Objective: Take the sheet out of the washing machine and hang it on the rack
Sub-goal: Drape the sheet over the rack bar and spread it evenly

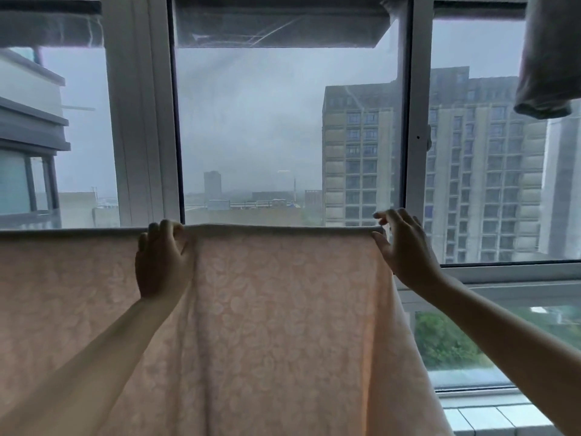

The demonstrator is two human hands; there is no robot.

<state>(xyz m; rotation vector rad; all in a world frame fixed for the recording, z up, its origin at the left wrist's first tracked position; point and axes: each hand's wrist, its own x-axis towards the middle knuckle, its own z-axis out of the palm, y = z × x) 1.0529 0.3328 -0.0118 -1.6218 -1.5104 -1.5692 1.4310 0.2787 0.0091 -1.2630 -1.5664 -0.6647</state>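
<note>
Your left hand (163,262) had its grip clamped. The fingers curled over the top fold of the pale pink leaf-patterned sheet (283,309), just left of the frame's centre, with the back of the hand toward you. Your right hand (405,247) sat right of centre at the same height, its grip apart. Its fingers were spread and fairly straight, the thumb tip touched the end of the fold, and I could see nothing held.

The sheet was draped over the rack, whose rail was hidden beneath the fold. That fold ran level across the frame from the left border to your right hand, so the sheet's long axis lay left to right. Both hands were on that line, and the stretch between them lay flat. From the fold the cloth hung down past the bottom of the frame. A soft vertical crease fell below your left fingers, and the free side edge slanted from your right hand toward the lower right.

I judged the hanging nearly done, with only smoothing along the rail left. Your right hand was nearer the free edge, so any spreading would have run rightward. I could not tell whether the rail went on past it.

No container was in view, and the washing machine lay outside the frame. Behind the sheet stood a white-framed window (141,121). A grey folded cloth (547,58) hung at the upper right, and a white tiled ledge (490,416) lay at the lower right.
</note>
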